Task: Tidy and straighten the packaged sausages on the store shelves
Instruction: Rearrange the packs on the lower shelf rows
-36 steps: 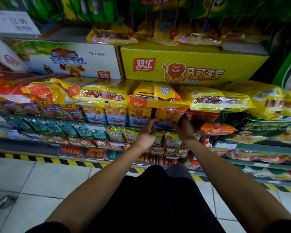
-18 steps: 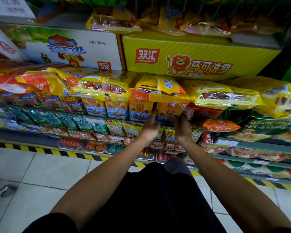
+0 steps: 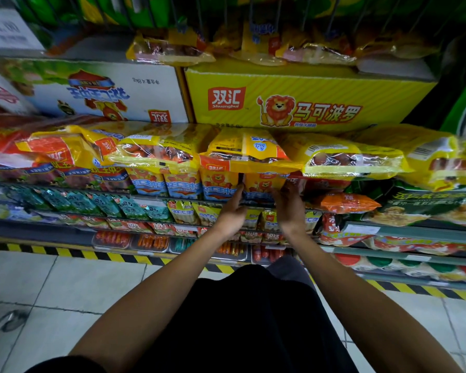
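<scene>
Glossy plastic sausage packs [image 3: 156,154]; matt cardboard box [image 3: 301,100]; smooth floor tiles [image 3: 73,286].

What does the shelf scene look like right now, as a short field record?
left hand: fingers straight, against the left side of the lion pack
right hand: at the pack's right side, fingers loosely bent
lion pack: upright in its row, under the flat yellow bags
above: yellow carton beside white carton
below: shelves of smaller packs
grip: cannot tell if either hand pinches the pack
</scene>
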